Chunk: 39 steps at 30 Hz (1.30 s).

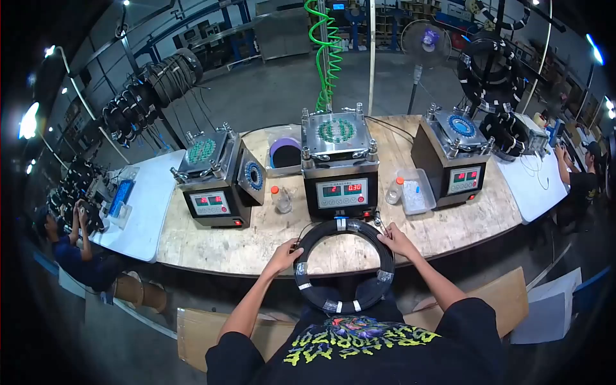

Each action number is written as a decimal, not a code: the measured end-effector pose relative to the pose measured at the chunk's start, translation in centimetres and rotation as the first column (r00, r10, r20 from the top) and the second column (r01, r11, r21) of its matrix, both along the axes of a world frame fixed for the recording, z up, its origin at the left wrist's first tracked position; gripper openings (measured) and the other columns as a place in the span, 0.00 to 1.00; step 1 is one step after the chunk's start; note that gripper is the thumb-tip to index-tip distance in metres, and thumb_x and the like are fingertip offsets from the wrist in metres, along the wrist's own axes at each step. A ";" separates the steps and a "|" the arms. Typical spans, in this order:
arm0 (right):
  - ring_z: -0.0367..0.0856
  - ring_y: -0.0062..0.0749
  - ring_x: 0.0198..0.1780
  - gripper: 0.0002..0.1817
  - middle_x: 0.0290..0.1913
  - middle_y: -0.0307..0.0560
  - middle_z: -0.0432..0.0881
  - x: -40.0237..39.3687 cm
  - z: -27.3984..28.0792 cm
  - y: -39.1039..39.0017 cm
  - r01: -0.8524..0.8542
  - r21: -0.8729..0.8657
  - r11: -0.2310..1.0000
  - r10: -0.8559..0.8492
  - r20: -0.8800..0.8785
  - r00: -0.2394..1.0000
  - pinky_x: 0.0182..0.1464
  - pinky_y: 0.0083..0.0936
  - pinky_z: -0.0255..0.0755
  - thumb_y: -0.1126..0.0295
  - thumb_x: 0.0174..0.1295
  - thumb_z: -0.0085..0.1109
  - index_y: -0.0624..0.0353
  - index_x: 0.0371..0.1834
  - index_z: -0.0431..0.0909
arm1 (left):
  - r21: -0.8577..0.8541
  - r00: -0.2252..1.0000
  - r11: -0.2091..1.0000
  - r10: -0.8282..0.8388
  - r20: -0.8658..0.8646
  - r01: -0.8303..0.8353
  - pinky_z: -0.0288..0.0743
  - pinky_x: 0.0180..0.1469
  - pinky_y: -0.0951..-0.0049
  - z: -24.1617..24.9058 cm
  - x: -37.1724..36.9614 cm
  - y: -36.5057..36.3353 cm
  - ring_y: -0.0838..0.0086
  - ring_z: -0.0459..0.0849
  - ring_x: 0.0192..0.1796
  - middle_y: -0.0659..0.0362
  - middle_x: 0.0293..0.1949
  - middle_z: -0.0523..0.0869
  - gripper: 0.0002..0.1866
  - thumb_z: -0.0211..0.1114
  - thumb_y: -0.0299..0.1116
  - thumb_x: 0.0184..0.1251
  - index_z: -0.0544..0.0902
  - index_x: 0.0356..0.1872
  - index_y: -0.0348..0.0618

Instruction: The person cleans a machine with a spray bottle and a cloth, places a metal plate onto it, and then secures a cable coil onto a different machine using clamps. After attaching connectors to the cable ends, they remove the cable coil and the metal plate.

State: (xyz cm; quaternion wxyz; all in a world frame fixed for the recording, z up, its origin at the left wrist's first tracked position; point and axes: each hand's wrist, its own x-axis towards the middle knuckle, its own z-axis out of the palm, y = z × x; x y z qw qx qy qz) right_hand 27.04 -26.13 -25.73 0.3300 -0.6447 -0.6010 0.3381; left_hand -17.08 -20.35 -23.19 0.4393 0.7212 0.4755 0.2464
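Note:
A coil of black cable (388, 260), bound with white and clear tape, is held upright at the table's front edge, close to my body. My left hand (284, 256) is closed around the coil's left side, with a thin cable piece sticking up by the fingers. On the upper right, my right hand (398, 242) grips the coil's edge. A cable end with a small metallic tip (378, 221) rises by its fingertips. Just beyond the coil stands the middle machine (340, 205), its red display lit and a round green pattern on its metal top.
A left machine (212, 205) and a right machine (452, 167) flank the middle one. Two orange-capped bottles (281, 200) and a clear plastic tray (418, 202) stand between them on the wooden table (269, 237). Co-workers sit at both sides. Cardboard (199, 330) lies below.

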 end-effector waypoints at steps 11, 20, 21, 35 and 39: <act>0.78 0.25 0.42 0.18 0.40 0.43 0.78 -3.6 1.9 -6.3 0.225 0.197 0.954 -0.151 -0.332 0.931 0.47 0.27 0.74 0.69 0.72 0.66 0.58 0.55 0.67 | 0.054 0.950 0.965 0.240 0.199 -0.255 0.72 0.66 0.69 2.9 2.0 -7.3 0.69 0.80 0.60 0.52 0.60 0.83 0.20 0.57 0.35 0.84 0.77 0.70 0.38; 0.80 0.24 0.49 0.09 0.46 0.42 0.78 -5.2 6.3 -10.3 0.566 0.235 0.790 -0.343 -0.596 0.726 0.56 0.25 0.72 0.67 0.83 0.49 0.61 0.55 0.72 | 0.045 0.734 0.853 0.420 0.533 -0.520 0.67 0.47 0.76 6.4 7.5 -9.4 0.78 0.72 0.41 0.61 0.43 0.80 0.17 0.54 0.34 0.84 0.83 0.62 0.35; 0.81 0.25 0.50 0.10 0.47 0.43 0.78 -4.7 6.6 -10.7 0.615 0.235 0.753 -0.374 -0.616 0.693 0.56 0.25 0.73 0.67 0.83 0.48 0.62 0.55 0.72 | 0.091 0.757 0.857 0.392 0.523 -0.507 0.67 0.46 0.76 7.6 8.3 -9.3 0.79 0.72 0.40 0.61 0.43 0.81 0.17 0.54 0.34 0.84 0.83 0.62 0.35; 0.87 0.35 0.52 0.18 0.55 0.48 0.79 13.1 18.0 -9.2 0.868 0.376 0.323 -0.590 -0.637 0.496 0.55 0.29 0.78 0.56 0.85 0.46 0.60 0.60 0.72 | -0.100 0.509 0.981 0.171 0.844 -0.164 0.78 0.60 0.72 19.1 28.6 -1.2 0.75 0.86 0.51 0.54 0.50 0.89 0.24 0.51 0.38 0.89 0.70 0.76 0.35; 0.86 0.33 0.52 0.17 0.54 0.46 0.79 19.2 22.1 -6.8 0.851 0.428 0.306 -0.600 -0.607 0.521 0.56 0.30 0.79 0.56 0.85 0.47 0.59 0.60 0.72 | -0.167 0.417 0.977 0.209 0.885 -0.136 0.78 0.56 0.73 21.7 35.3 1.8 0.76 0.85 0.47 0.53 0.46 0.90 0.26 0.51 0.39 0.89 0.68 0.79 0.37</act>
